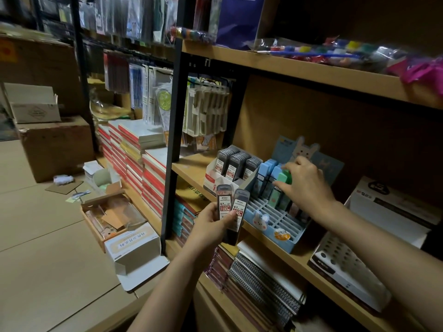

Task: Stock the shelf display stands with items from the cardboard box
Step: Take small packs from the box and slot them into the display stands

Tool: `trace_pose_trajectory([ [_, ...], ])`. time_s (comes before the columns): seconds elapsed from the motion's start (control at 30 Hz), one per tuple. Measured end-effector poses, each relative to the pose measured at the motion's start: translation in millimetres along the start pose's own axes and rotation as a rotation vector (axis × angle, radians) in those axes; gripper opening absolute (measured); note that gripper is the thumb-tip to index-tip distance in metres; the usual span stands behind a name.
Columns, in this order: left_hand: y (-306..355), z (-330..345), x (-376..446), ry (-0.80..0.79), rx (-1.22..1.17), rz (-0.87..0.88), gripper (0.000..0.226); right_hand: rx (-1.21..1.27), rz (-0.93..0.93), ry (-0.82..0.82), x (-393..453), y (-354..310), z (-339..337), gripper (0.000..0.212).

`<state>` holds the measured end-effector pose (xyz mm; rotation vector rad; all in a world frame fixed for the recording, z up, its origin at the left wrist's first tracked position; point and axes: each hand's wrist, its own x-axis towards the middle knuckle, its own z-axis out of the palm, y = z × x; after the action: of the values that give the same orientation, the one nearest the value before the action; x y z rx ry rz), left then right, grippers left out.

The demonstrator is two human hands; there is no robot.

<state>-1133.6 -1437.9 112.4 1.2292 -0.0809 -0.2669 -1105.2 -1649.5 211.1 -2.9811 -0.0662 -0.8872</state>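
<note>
My left hand [212, 222] holds two dark pencil-lead cases [231, 207] upright, just in front of the shelf edge. A white display stand [215, 180] on the middle shelf holds rows of the same dark cases. Beside it sits a blue rabbit-printed display stand [280, 232] with a grid of slots, partly filled with blue and green cases. My right hand [304, 182] reaches over that stand and pinches a green case [284, 180] at the top of a slot.
Open cardboard boxes [112, 214] and a white carton [133, 245] lie on the floor at left, next to stacked notebooks [134, 154]. Large brown boxes [55, 147] stand farther left. White product boxes [388, 209] fill the shelf's right side. Paint sets [318, 50] line the upper shelf.
</note>
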Motion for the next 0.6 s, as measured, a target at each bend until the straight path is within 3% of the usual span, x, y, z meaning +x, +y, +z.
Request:
trace_pose_trajectory([
  [0.1, 2, -2, -1, -0.058, -0.034, -0.003, 0.031, 0.318, -0.015, 0.034, -8, -14, -7, 0.032],
  [0.23, 6, -4, -2, -0.102, -0.047, 0.000, 0.031, 0.567, 0.062, -0.339, -22, -37, -3, 0.036],
  [0.43, 7, 4, -3, -0.185, -0.020, 0.009, 0.031, 0.777, 0.124, -0.442, -19, -46, -3, 0.018],
  [0.5, 10, 3, -2, -0.167, -0.048, 0.021, 0.030, 0.748, 0.096, -0.429, -8, -42, -9, 0.016],
  [0.6, 14, -2, 0, -0.041, -0.018, 0.067, 0.026, 0.811, 0.120, -0.213, 22, -30, -25, 0.013],
])
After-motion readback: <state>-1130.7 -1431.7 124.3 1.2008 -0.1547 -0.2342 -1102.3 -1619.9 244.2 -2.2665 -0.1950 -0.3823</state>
